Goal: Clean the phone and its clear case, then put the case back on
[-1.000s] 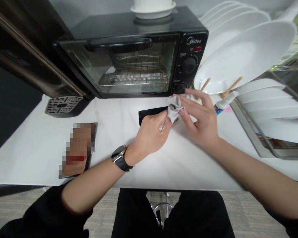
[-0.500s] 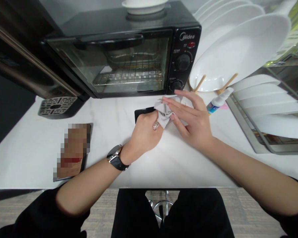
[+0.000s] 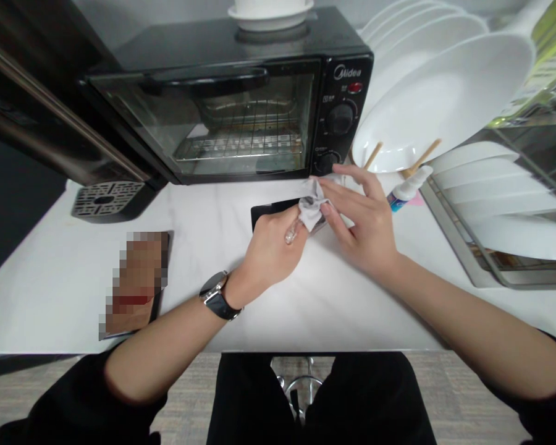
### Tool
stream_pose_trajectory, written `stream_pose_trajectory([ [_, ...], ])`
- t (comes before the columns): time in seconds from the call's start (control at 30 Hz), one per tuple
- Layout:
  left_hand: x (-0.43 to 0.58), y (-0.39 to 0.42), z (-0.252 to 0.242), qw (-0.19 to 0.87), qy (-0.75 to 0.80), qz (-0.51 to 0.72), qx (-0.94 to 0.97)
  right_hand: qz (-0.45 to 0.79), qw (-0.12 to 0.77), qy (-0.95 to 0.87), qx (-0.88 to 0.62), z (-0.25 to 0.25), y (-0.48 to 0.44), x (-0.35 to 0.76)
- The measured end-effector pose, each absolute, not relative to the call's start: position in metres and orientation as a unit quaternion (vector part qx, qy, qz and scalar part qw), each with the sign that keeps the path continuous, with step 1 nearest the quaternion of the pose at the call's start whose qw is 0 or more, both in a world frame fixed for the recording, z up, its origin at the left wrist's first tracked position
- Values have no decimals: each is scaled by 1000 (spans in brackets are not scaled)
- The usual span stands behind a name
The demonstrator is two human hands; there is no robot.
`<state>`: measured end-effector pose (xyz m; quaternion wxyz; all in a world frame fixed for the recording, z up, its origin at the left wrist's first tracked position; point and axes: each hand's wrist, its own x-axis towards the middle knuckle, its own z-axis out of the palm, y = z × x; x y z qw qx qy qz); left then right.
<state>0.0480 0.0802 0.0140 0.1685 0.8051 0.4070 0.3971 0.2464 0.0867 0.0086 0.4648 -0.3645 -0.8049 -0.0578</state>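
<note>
My left hand (image 3: 278, 247) is closed, with a watch on its wrist. A small clear, shiny thing (image 3: 291, 233) pokes out of its curled fingers; most of it is hidden and I cannot tell its kind. Crumpled between both hands is a light grey cloth (image 3: 311, 209). The thumb and fingers of my right hand (image 3: 364, 225) pinch the cloth from the right side. Behind my left hand lies a flat black item (image 3: 263, 211) on the counter, partly covered. Just beyond my right hand stands a small bottle (image 3: 410, 188) with a white top and blue label.
A black toaster oven (image 3: 199, 123) stands at the back, a white dish (image 3: 271, 15) on top. White plates (image 3: 445, 93) and stacked bowls (image 3: 505, 185) in a rack (image 3: 472, 247) fill the right. A phone-like slab (image 3: 162, 272) and a drip tray (image 3: 104, 199) are at left.
The cloth has shifted slightly to the right and is bunched up more, showing more of the black item. My right hand has moved a little with it; my left hand stays nearly still.
</note>
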Motion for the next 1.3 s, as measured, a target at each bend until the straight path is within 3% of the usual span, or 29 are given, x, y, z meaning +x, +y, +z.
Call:
stream_pose_trajectory([
  [0.17,33,82,-13,-2,320,435,842,-51,438,-862,-252,12,70,236],
  [0.27,29,82,-21,-35,307,439,844,-53,432,-866,-244,12,67,234],
  [0.77,50,76,14,270,384,418,777,-90,465,-766,-435,7,96,254],
  [1.03,45,83,7,138,356,432,817,-52,461,-837,-290,10,82,243],
  [1.3,42,88,-1,110,266,460,840,-46,455,-859,-230,8,75,235],
])
